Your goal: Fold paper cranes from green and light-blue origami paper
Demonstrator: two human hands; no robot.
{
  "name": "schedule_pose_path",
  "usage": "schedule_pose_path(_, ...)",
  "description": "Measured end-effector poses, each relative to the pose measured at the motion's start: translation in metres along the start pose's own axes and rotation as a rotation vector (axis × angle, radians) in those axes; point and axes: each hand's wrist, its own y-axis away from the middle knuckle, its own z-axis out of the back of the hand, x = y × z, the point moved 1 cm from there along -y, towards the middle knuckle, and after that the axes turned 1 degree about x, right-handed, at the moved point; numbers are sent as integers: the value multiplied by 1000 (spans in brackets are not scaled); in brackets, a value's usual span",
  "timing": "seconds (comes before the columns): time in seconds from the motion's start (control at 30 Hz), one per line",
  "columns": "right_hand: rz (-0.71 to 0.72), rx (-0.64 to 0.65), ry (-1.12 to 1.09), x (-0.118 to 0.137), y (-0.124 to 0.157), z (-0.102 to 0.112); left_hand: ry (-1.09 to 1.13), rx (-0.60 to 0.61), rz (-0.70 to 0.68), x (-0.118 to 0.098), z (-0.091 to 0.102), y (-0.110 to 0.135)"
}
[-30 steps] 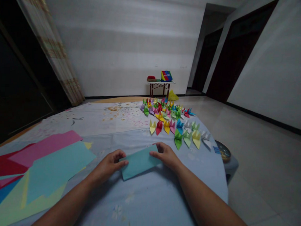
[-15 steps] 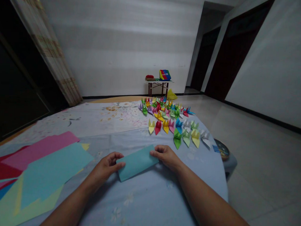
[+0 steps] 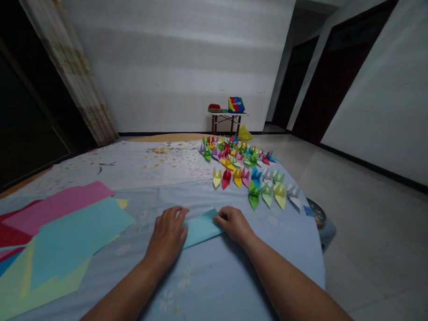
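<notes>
A folded light-blue sheet of paper (image 3: 201, 229) lies on the tablecloth between my hands, a long narrow rectangle slanting up to the right. My left hand (image 3: 168, 230) rests over its left end, palm down, fingers stretched out and pressing on it. At the other end, my right hand (image 3: 233, 222) pinches the paper's right edge between thumb and bent fingers. Beyond my right hand stand folded paper cranes (image 3: 254, 194) in many colours, with a denser group of cranes (image 3: 231, 154) behind them.
Loose coloured paper sheets (image 3: 74, 235) are spread at the left of the round table (image 3: 266, 284). Past its right edge stands a grey stool (image 3: 329, 234) with a round object on it. A small table (image 3: 229, 115) carries a colourful box by the far wall.
My left hand has let go of its pinch and moved right, now lying flat over the paper's left end. The paper has come down onto the table. My right hand keeps its hold.
</notes>
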Motion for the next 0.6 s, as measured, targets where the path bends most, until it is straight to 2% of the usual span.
schedule_pose_path(0.03, 10, 1, 44, 0, 0, -1, -56, 8, -62, -10, -1, 2)
schedule_pose_path(0.1, 31, 5, 116, 1, 1, -2, -95, 110, -162, -29, -4, 8)
schedule_pose_path(0.2, 58, 19, 212, 2, 1, -3, -116, 264, -195, -47, -9, 17)
schedule_pose_path(0.37, 54, 22, 374, 6, 2, -1, -143, 358, -185, -53, -10, 26)
schedule_pose_path(0.6, -39, 23, 415, 7, 11, 11, -141, 369, -161, -53, -10, 29)
